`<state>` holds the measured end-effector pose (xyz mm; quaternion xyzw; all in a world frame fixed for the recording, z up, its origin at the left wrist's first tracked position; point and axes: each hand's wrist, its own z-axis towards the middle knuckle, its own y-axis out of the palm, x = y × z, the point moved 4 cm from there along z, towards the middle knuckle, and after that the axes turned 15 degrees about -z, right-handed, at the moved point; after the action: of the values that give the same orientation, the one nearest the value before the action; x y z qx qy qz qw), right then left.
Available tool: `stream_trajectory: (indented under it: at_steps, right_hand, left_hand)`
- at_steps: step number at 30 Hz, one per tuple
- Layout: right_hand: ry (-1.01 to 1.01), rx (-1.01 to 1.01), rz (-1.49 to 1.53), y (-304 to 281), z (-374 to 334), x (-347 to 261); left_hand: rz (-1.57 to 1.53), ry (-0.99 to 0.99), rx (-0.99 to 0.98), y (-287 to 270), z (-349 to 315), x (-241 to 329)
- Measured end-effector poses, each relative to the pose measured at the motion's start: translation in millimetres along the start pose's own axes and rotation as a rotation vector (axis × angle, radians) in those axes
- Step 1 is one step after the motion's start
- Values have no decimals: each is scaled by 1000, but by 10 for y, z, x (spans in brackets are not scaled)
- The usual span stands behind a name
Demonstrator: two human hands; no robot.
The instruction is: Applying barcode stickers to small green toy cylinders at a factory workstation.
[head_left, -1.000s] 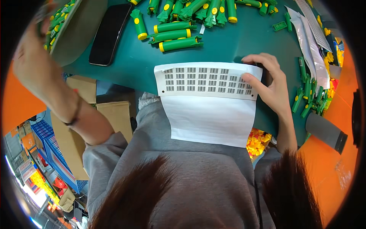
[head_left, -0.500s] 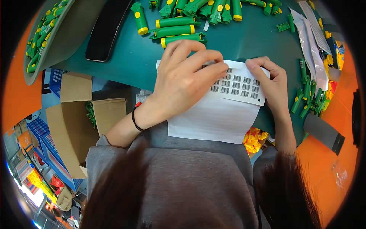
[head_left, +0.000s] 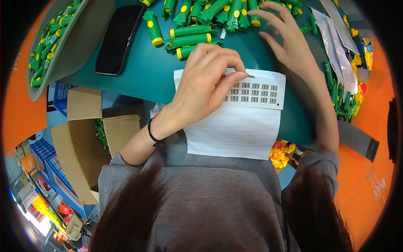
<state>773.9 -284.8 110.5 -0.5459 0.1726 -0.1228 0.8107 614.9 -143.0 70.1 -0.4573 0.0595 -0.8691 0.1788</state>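
A white sheet of small barcode stickers (head_left: 255, 92) lies near the table edge, on a plain white paper (head_left: 235, 130) that hangs over the edge. Above the stickers, my left hand (head_left: 210, 80) is closed in a pinch, thumb against forefinger, with a small barcode sticker (head_left: 251, 76) poking out at the fingertips. My right hand (head_left: 287, 46) reaches past the sheet with fingers apart and nothing in them. Its fingertips are close to a green tube with a yellow end (head_left: 254, 14), one of several piled at the far side. Three similar tubes (head_left: 191, 40) lie stacked beyond my left hand.
At left on the green table (head_left: 138, 80) are a black phone (head_left: 119, 40) and a grey bin (head_left: 86, 50) of green tubes. A cardboard box (head_left: 75, 155) stands below. Plastic bags (head_left: 336, 50) and more green tubes (head_left: 344, 101) lie at right.
My right hand has let go of the sheet's right edge and moved up and away toward the tubes, its fingers opening. The left hand now shows a sticker in its pinch.
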Motion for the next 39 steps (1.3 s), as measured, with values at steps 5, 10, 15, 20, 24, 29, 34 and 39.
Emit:
stream_trajectory:
  at_steps: [5, 10, 15, 20, 24, 29, 34, 39]
  right_hand:
    - [36, 52, -146, 274, 37, 372]
    - [375, 152, 289, 195, -216, 439]
    - [540, 173, 834, -34, -612, -110]
    - [424, 168, 830, 12, -846, -412]
    - [368, 208, 1011, 42, -847, -499]
    - [314, 205, 900, 24, -926, -424]
    - [279, 206, 840, 2, -929, -456]
    - [275, 206, 860, 12, -929, -472]
  left_hand:
    - [-76, -5, 72, -46, 11, 41]
    - [-96, -24, 112, -82, -26, 46]
    - [-122, -5, 123, -131, 14, 116]
    - [-276, -115, 64, -121, 258, 374]
    - [-315, -299, -67, -87, 318, 343]
    - [-233, -388, -235, 10, 417, 336]
    - [-195, -430, -278, 24, 465, 351]
    - [-222, -277, -296, 27, 494, 397]
